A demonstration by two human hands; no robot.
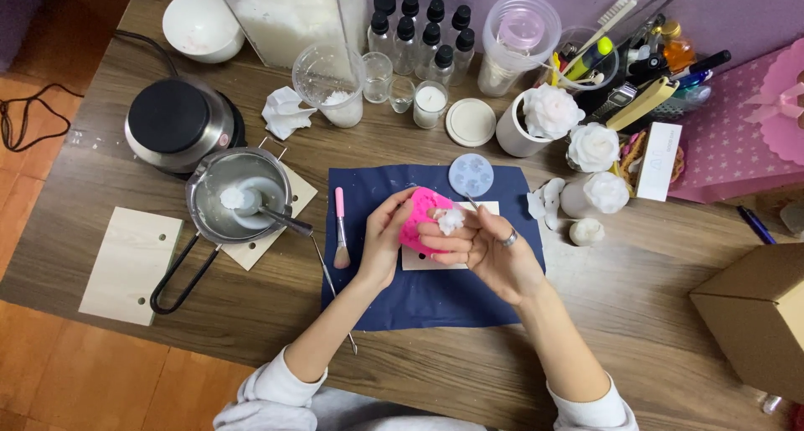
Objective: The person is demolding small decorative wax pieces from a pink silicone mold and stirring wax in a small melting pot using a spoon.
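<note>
My left hand [381, 234] grips a pink mold [421, 216] above a dark blue cloth [419, 293]. My right hand [486, 247], with a ring on one finger, pinches a small white wax flower piece [450, 220] against the mold and also holds a thin metal tool [471, 202]. Under the hands lies a pale wooden board [419, 262]. A round pale blue mold [471, 174] rests at the cloth's far edge. A pink-handled brush [340, 230] lies left of my left hand.
A metal pot [239, 195] with white wax and a spoon sits on wooden boards at left, near a hot plate [176, 121]. White wax flowers [586, 159], small bottles [419, 33], cups and a pen holder crowd the back. A cardboard box [754, 314] stands at right.
</note>
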